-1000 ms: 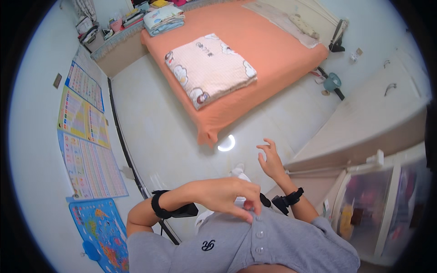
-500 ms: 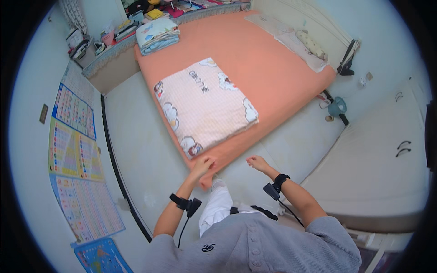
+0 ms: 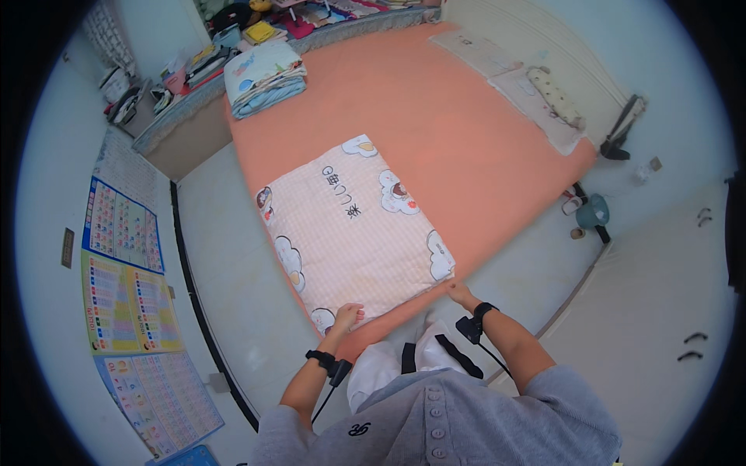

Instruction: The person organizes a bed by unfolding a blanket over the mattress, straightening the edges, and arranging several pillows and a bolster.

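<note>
A folded quilt [image 3: 342, 241], pale pink checked with cloud-shaped cartoon patches and dark lettering, lies flat near the front edge of the bed. At its near edge, toward the left corner, is my left hand [image 3: 349, 317], its fingers loosely bent with nothing seen in them. My right hand [image 3: 463, 296] is beside the quilt's near right corner, over the bed edge, its fingers half bent and likewise without a visible hold. The orange fitted sheet [image 3: 497, 171] covers the mattress under the quilt. Each of my wrists wears a black strapped device.
Another folded quilt [image 3: 266, 81], white and blue, sits at the bed's far left corner. Pillows and a bolster [image 3: 556, 97] lie by the headboard [image 3: 544, 39]. A teal bucket [image 3: 593, 211] stands right of the bed. Posters [image 3: 128, 225] cover the left wall; clutter fills the window ledge.
I have stepped closer to the bed. Both hands have come nearer the quilt: the left from the bed corner onto its near edge, the right from over the floor to its right corner.
</note>
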`<state>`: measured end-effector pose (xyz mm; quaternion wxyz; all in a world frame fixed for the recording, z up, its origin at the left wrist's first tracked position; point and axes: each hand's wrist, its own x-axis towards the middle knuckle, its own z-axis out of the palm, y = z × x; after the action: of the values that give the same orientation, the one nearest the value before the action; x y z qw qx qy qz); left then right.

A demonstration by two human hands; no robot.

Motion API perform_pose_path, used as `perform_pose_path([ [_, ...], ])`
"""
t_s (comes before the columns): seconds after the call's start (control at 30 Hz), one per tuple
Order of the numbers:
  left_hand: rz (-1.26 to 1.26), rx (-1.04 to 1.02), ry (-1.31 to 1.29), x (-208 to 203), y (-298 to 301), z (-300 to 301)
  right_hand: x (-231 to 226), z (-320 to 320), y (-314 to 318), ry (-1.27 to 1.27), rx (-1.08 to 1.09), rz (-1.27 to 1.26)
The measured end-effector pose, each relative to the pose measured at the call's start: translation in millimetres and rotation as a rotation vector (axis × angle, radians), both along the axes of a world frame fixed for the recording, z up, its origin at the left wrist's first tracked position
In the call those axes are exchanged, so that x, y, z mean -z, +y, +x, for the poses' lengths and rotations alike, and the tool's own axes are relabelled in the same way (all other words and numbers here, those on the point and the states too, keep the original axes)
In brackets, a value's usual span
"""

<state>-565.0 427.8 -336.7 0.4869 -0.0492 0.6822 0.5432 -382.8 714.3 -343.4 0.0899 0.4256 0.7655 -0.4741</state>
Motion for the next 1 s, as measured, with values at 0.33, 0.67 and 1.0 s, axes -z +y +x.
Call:
perform_pose_path([
  [0.33,-0.111,0.087,0.223,39.7,87.7,66.5,34.7,-66.5,74.2,-0.246,0.063,-0.418],
  [0.67,-0.202,-0.608,0.790,-21.1,93.0,44.2,-100.9,-191.0,-45.5,0.626,-0.666,-1.028],
  [1.0,-0.441,-1.092,0.023,5.0,-26.5,73.0,71.9,-97.0,82.3,0.034,-0.558,-0.399],
])
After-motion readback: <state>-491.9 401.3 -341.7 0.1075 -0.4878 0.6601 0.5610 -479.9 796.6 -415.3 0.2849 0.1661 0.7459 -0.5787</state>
